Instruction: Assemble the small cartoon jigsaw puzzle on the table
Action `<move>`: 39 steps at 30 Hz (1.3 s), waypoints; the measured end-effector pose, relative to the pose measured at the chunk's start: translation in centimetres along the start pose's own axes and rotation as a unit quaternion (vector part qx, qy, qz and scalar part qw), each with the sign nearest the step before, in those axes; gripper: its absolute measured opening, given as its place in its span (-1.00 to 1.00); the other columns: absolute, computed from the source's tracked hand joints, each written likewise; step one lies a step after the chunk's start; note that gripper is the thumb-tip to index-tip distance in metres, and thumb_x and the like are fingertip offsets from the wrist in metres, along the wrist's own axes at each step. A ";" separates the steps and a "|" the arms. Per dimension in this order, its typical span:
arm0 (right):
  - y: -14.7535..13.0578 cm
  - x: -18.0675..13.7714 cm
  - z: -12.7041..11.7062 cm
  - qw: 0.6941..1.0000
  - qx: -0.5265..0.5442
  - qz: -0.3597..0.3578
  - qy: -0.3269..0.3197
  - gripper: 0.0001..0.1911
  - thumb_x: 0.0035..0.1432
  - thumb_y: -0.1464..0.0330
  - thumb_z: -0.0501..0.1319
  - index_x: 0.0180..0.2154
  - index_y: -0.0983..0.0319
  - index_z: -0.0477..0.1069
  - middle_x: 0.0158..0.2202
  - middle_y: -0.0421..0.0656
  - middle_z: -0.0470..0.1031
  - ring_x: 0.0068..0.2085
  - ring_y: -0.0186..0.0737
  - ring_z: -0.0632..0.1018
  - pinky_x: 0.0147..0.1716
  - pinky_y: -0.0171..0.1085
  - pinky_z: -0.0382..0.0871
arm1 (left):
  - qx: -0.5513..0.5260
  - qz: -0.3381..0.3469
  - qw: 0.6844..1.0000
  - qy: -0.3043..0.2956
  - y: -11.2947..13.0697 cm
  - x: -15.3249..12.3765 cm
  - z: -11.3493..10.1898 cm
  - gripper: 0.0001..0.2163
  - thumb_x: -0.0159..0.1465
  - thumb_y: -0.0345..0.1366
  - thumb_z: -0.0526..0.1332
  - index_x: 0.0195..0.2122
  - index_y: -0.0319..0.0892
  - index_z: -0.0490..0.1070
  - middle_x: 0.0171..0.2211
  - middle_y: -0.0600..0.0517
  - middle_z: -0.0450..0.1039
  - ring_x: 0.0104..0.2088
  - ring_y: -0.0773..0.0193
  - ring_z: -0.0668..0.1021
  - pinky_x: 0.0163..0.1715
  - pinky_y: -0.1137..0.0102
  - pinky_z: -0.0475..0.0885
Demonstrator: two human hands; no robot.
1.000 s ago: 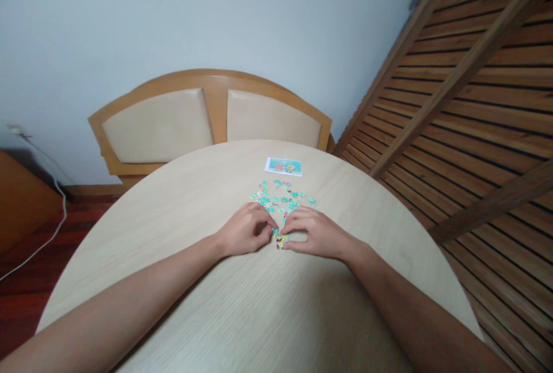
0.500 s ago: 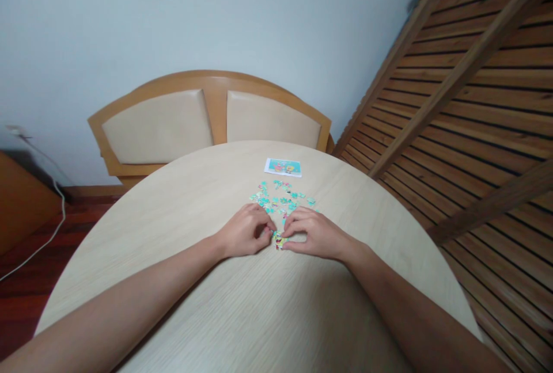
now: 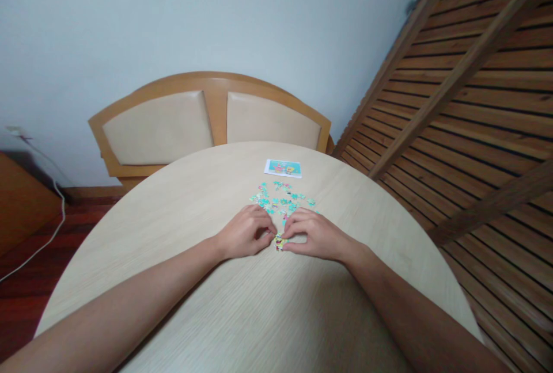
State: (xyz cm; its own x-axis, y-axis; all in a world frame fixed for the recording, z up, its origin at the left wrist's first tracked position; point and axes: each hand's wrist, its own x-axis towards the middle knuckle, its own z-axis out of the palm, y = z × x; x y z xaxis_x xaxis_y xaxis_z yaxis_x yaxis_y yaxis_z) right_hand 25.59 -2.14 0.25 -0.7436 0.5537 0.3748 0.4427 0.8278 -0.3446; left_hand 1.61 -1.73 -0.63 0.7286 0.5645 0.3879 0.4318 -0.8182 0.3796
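Observation:
A small joined patch of yellow jigsaw puzzle pieces (image 3: 279,242) lies flat on the table between my two hands. My left hand (image 3: 248,231) is curled in a pinch at the patch's left edge, its fingertips on a puzzle piece there that they mostly hide. From the other side, my right hand (image 3: 317,233) grips the patch's right edge between thumb and fingers. Just beyond my fingers are several loose puzzle pieces (image 3: 294,204), mostly teal, some with pink or yellow.
A picture card (image 3: 283,168) with a pink and a yellow cartoon figure lies behind the loose pieces on the round wooden table (image 3: 194,194). A padded headboard (image 3: 216,114) stands past the far edge. Wooden slats (image 3: 453,96) lean at the right; a white cable (image 3: 63,217) hangs at left.
Both hands stay in almost the same place around the yellow patch. The whole view has shifted very slightly; nothing is visibly taken up or let go.

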 end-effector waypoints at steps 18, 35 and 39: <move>1.3 0.0 0.3 0.994 -0.023 0.072 0.079 -0.72 0.31 0.30 0.21 0.02 0.15 0.51 0.00 -0.06 0.59 0.04 -0.08 0.52 0.07 -0.03 0.35 | 0.039 -0.015 0.999 0.001 0.1 -0.1 -0.3 -0.86 0.32 -0.29 0.20 -0.13 -0.12 0.49 -0.18 -0.06 0.54 -0.11 0.11 0.52 -0.03 0.23 0.39; 3.3 -1.0 0.6 0.974 -0.093 0.194 0.070 -0.59 0.33 0.20 0.18 0.14 0.19 0.37 0.10 0.00 0.49 0.13 0.03 0.44 0.10 0.04 0.32 | 0.131 -0.230 0.954 0.138 -3.0 -0.7 -0.5 -0.83 0.22 -0.36 0.18 -0.17 -0.16 0.47 -0.24 -0.08 0.54 -0.20 0.09 0.53 -0.19 0.22 0.43; 3.4 -1.1 0.6 0.971 -0.098 0.208 0.071 -0.60 0.33 0.21 0.17 0.14 0.20 0.36 0.09 0.01 0.49 0.13 0.03 0.44 0.10 0.04 0.31 | 0.123 -0.266 0.950 0.108 -3.1 -0.6 -1.0 -0.83 0.24 -0.33 0.16 -0.18 -0.17 0.47 -0.34 -0.06 0.50 -0.30 0.12 0.51 -0.29 0.27 0.40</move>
State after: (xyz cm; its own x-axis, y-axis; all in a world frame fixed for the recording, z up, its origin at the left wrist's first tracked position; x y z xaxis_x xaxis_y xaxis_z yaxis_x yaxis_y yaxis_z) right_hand 27.63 0.02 -1.84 -0.4096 0.8394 0.3573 0.7872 0.5231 -0.3265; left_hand -0.71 0.52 -1.19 0.2584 0.8928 0.3690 0.8385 -0.3969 0.3732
